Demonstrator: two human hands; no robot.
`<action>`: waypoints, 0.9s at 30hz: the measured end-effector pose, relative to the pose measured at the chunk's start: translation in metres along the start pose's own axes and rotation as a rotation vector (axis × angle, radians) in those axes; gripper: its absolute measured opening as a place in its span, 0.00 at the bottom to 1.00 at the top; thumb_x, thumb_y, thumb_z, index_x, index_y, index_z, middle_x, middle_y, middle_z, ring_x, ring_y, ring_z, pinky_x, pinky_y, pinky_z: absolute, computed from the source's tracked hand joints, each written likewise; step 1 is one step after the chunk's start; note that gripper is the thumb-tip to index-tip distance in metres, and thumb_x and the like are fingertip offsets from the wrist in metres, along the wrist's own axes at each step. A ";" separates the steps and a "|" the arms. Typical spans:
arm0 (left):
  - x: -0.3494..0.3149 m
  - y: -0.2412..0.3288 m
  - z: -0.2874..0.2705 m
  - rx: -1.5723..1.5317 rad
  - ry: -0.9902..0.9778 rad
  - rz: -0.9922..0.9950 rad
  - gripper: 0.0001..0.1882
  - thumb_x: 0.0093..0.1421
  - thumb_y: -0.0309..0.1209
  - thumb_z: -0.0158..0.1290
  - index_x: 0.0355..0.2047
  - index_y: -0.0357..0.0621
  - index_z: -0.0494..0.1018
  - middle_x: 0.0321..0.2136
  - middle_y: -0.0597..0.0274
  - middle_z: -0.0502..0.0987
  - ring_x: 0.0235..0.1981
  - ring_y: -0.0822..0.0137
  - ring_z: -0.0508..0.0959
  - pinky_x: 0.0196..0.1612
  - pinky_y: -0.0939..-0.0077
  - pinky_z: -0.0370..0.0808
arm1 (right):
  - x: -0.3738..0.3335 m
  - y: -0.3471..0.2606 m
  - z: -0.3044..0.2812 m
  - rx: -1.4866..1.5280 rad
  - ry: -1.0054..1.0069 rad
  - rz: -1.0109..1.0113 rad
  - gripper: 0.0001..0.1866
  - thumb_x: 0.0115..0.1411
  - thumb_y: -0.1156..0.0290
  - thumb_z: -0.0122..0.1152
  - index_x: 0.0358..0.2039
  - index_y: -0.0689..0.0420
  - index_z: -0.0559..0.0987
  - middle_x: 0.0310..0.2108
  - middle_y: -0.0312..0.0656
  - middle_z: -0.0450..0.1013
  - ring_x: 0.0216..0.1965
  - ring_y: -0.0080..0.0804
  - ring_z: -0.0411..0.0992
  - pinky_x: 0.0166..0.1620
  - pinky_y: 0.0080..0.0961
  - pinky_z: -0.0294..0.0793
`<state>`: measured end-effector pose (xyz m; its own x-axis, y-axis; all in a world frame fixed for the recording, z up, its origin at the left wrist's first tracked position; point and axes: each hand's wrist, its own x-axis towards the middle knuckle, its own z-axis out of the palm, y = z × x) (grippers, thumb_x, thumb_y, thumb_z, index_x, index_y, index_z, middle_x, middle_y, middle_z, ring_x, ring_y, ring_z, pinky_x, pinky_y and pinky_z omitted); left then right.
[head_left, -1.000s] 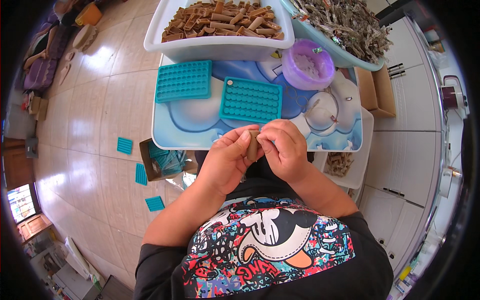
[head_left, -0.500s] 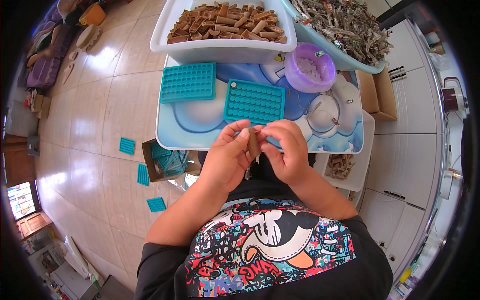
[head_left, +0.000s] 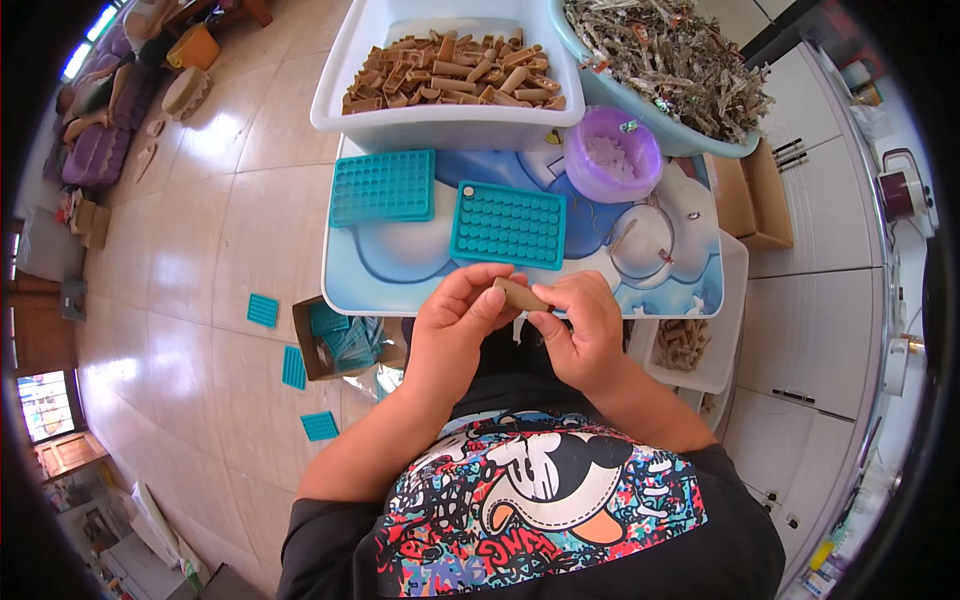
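Above my lap, by the table's near edge, both hands hold a short brown tube-like piece (head_left: 521, 294), lying roughly crosswise. My left hand (head_left: 452, 318) is closed on its left end with thumb and fingers. My right hand (head_left: 583, 328) pinches the other end. Just beyond them on the table lies a teal tray (head_left: 508, 226) with rows of round pockets, and a small pale disc (head_left: 468, 191) sits in its far left corner. A second teal tray (head_left: 382, 188) lies farther left.
A white tub (head_left: 448, 122) of brown pieces stands at the back. Beside it are a purple bowl (head_left: 640, 182) with whitish bits and a teal basin (head_left: 735, 150) heaped with wire-like strands. A cardboard box (head_left: 310, 350) with teal trays sits on the floor at left.
The brown piece has turned from upright to nearly crosswise between my hands. My right fingers now grip its right end. The view has shifted slightly.
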<state>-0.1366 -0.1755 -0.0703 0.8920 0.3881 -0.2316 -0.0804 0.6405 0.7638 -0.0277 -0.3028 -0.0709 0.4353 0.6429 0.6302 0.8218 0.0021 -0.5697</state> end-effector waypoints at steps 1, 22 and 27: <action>-0.001 0.000 0.000 0.021 -0.010 0.002 0.14 0.64 0.27 0.46 0.49 0.35 0.66 0.45 0.52 0.73 0.48 0.64 0.74 0.54 0.69 0.70 | -0.002 0.000 0.000 0.025 0.002 0.020 0.12 0.50 0.71 0.64 0.34 0.59 0.74 0.24 0.41 0.70 0.25 0.41 0.67 0.31 0.33 0.63; 0.157 0.145 -0.042 1.513 0.434 0.951 0.11 0.58 0.30 0.49 0.39 0.39 0.75 0.39 0.52 0.76 0.42 0.53 0.74 0.47 0.64 0.70 | -0.207 0.160 -0.218 -0.542 0.148 1.109 0.14 0.58 0.72 0.57 0.45 0.60 0.73 0.30 0.35 0.72 0.32 0.23 0.69 0.37 0.23 0.69; 0.215 0.166 -0.034 1.843 0.534 0.551 0.15 0.57 0.39 0.49 0.37 0.41 0.77 0.40 0.53 0.76 0.45 0.52 0.73 0.49 0.62 0.69 | -0.197 0.142 -0.203 -0.715 0.136 1.094 0.15 0.57 0.73 0.56 0.45 0.59 0.74 0.31 0.41 0.74 0.34 0.32 0.72 0.40 0.28 0.70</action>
<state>0.0265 0.0366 -0.0134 0.7093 0.6144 0.3455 0.5321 -0.7882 0.3092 0.0780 -0.5846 -0.1689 0.9951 -0.0286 0.0952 0.0162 -0.8981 -0.4395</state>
